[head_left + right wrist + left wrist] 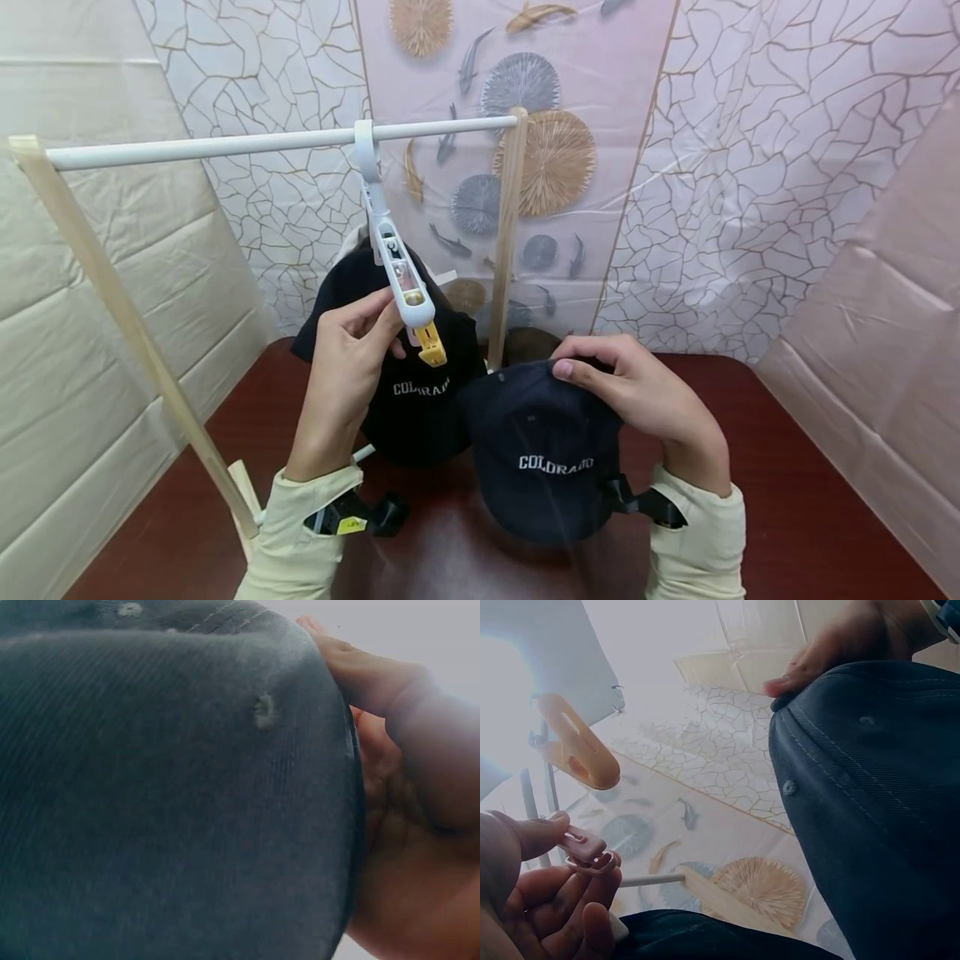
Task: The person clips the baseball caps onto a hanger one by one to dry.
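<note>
My left hand [345,358] pinches a small pink clip [583,846] between thumb and fingers, just under a white hanger [382,221]. A yellow clip [431,343] hangs from the hanger's near end. By its back edge my right hand [648,392] grips a dark navy cap [540,417], its "COLORADO" lettering facing me and its brim pointing down. A second dark cap [420,425] with the same lettering hangs behind the left hand, below the hanger. What holds that cap up is partly hidden.
The hanger hooks over the white rail [210,148] of a rack with wooden posts [127,317] at left and right. Below is a dark red table [787,500]. A patterned sheet [720,208] covers the back, and pale padded panels [90,250] stand at the sides.
</note>
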Demonstrator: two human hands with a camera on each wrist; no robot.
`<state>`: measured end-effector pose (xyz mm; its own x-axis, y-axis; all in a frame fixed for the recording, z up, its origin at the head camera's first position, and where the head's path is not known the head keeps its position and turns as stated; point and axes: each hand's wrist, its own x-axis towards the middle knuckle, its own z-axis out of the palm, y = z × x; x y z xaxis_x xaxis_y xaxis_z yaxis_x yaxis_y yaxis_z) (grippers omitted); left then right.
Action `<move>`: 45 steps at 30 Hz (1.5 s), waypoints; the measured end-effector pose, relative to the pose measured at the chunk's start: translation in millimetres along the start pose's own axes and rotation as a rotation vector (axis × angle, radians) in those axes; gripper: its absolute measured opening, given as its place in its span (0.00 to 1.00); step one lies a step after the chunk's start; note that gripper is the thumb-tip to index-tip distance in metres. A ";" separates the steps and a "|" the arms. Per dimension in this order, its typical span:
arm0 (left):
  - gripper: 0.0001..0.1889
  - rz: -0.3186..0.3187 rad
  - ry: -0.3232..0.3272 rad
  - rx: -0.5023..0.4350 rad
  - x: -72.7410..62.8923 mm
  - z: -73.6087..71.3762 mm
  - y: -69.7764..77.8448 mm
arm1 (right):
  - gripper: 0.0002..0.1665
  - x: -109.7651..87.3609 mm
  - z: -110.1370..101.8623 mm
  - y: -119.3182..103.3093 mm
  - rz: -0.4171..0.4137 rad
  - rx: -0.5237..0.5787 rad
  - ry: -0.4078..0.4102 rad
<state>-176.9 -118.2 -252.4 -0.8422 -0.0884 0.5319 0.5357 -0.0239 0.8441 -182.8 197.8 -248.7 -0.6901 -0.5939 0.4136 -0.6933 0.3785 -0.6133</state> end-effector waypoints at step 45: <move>0.14 0.046 0.011 -0.089 -3.3 -0.5 2.5 | 0.07 48.3 57.2 -1.3 -0.161 0.210 0.011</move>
<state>-172.8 -118.5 -252.1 -0.8159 -0.1022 0.5691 0.5778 -0.1081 0.8090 -203.3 128.1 -266.4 -0.5771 -0.6263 0.5241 -0.7370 0.1230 -0.6646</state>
